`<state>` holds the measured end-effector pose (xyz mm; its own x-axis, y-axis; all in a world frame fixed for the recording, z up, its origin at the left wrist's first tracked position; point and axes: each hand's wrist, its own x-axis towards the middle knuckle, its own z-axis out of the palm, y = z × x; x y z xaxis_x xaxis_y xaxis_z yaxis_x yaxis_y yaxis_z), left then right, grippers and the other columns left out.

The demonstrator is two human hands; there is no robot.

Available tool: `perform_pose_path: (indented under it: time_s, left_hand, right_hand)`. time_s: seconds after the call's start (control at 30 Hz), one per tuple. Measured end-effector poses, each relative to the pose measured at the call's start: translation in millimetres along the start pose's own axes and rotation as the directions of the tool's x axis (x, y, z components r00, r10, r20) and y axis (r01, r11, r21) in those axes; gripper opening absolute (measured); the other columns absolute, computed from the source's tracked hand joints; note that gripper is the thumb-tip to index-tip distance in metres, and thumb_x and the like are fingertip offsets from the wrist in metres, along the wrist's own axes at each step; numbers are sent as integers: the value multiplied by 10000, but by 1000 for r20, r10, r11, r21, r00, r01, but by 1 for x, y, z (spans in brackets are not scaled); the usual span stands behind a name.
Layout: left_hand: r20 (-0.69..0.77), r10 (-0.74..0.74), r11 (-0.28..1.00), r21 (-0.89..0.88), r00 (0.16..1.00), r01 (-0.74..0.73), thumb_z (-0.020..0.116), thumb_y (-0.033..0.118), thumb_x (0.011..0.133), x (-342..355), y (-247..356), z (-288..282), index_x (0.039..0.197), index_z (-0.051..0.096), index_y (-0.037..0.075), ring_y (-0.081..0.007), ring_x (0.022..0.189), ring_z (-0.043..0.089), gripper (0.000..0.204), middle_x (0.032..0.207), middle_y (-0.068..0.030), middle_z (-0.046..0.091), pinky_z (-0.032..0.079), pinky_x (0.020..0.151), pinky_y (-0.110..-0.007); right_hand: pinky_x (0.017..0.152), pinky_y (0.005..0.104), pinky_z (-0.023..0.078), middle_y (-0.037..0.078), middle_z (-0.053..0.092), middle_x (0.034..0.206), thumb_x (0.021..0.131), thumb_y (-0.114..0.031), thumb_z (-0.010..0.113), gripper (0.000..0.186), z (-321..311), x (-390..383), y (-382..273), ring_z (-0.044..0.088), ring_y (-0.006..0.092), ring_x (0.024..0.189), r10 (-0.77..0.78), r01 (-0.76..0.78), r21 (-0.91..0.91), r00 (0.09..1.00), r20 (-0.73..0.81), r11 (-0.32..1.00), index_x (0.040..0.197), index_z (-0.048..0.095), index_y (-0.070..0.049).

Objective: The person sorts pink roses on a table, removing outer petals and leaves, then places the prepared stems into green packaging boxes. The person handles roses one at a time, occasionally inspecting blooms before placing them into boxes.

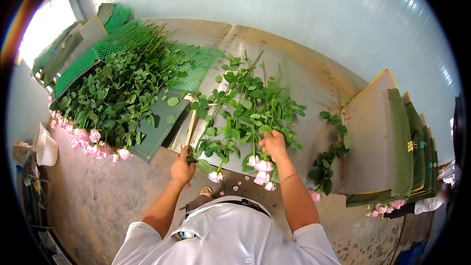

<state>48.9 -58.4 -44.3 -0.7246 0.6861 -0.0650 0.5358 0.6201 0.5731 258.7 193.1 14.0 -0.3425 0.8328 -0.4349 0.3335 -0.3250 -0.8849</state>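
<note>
My left hand [183, 165] is closed on a rose stem [191, 154] at the table's front edge, left of a pale pink bloom [216, 177]. My right hand [273, 143] grips leafy rose stems [267, 118], just above several pink blooms [264, 166] hanging at the edge. More loose stems with dense leaves [230, 98] lie across the metal table [304, 78], stems pointing away from me. A single leafy rose [327, 164] lies apart to the right. What exactly sits under my fingers is partly hidden by leaves.
A large rose pile [113, 83] lies on green mesh [201, 64] and a dark mat [154, 137] at left. Boards with green cloth [396, 142] stand at right, roses [385, 208] below, a person's white sleeve [427, 205] beyond. A white bucket [46, 149] is at far left.
</note>
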Motion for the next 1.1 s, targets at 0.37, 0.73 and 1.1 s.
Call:
perform_pose_path:
  time_s: [0.37, 0.73, 1.1]
  left_hand:
    - [255, 104, 19, -967, 961, 254, 748, 219, 726, 16, 58, -148, 1130, 566, 16, -191, 899, 622, 488, 1018, -90, 629, 522, 779, -279]
    - [117, 415, 160, -986, 902, 54, 681, 28, 792, -9, 147, -60, 1259, 503, 66, -130, 925, 572, 501, 998, -27, 598, 494, 781, -272]
    - [566, 244, 606, -723, 788, 331, 568, 82, 840, 1, 222, 99, 1278, 477, 72, -78, 523, 442, 447, 822, -15, 580, 343, 421, -232]
  right_hand:
    - [756, 419, 481, 230, 647, 872, 739, -290, 670, 336, -26, 23, 47, 619, 382, 848, -232, 163, -649, 973, -20, 743, 876, 630, 15]
    - [384, 229, 333, 29, 580, 613, 827, -177, 586, 176, -84, -46, -24, 421, 68, 398, -101, 101, 324, 995, -18, 941, 976, 581, -83]
    - [443, 255, 352, 16, 570, 806, 890, -220, 590, 178, -106, -35, 44, 511, 106, 635, 72, -93, 154, 988, 135, 984, 990, 554, -77]
